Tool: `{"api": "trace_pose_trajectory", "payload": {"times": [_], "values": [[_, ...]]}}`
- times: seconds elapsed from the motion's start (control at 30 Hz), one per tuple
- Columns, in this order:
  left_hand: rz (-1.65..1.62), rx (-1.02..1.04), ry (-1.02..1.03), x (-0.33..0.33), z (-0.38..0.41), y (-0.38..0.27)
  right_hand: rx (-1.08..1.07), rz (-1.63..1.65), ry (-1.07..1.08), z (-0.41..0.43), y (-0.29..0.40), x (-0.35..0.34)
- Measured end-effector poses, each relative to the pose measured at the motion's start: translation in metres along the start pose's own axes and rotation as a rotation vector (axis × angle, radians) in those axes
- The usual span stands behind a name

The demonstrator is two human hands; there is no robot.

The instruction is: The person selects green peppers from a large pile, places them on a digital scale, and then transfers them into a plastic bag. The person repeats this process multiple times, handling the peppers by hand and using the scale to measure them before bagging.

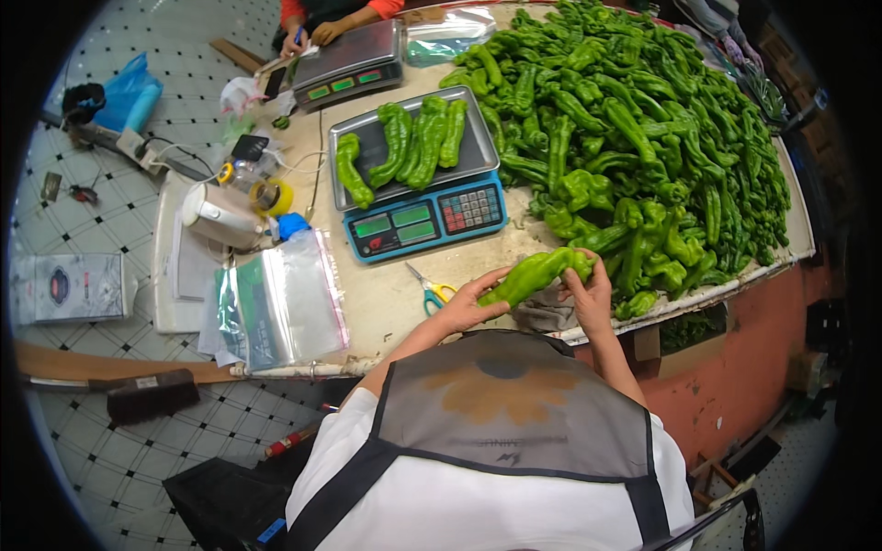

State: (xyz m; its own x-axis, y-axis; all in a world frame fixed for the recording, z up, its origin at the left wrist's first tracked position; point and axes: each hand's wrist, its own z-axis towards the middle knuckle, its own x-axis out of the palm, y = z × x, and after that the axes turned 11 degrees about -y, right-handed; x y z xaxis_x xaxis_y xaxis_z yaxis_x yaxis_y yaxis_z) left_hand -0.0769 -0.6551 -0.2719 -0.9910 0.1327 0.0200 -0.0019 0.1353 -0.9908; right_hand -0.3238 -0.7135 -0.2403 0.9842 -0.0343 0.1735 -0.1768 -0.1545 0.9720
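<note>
Between both hands I hold one long green pepper [529, 277] above the table's front edge. My left hand [475, 303] grips its lower left end, and my right hand [588, 293] has its fingers on the stem end. A grey cloth [548, 311] lies beneath the pepper. Beyond my hands, several green peppers [428, 141] lie on the metal tray of a blue digital scale [427, 217]. A large heap of green peppers [641, 131] covers the right side of the table. Scissors [433, 289] with teal and yellow handles lie just left of my left hand.
Clear plastic bags [282, 303] lie at the table's left front, near a white electric kettle [219, 215] and a yellow tape roll [271, 198]. Across the table, a co-worker's hands [313, 38] are beside a second scale [350, 58]. Another person's gloved hands [743, 52] show at upper right.
</note>
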Motion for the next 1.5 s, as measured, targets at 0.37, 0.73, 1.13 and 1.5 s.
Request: {"api": "trace_pose_trajectory", "payload": {"times": [0.37,0.73,1.13,1.5], "values": [[0.213,0.087,-0.217,-0.009,-0.012,0.005,-0.015,-0.07,0.088,0.007,-0.041,-0.014],[0.489,0.035,-0.37,-0.001,0.017,0.068,-0.189,-0.518,-0.074,-0.006,-0.022,-0.031],[0.457,0.077,-0.381,0.008,0.013,0.054,-0.508,-0.564,-0.662,0.028,0.042,-0.109],[0.29,0.072,-0.471,0.013,0.014,0.035,-0.57,-0.612,-0.596,0.085,0.081,-0.144]]}}
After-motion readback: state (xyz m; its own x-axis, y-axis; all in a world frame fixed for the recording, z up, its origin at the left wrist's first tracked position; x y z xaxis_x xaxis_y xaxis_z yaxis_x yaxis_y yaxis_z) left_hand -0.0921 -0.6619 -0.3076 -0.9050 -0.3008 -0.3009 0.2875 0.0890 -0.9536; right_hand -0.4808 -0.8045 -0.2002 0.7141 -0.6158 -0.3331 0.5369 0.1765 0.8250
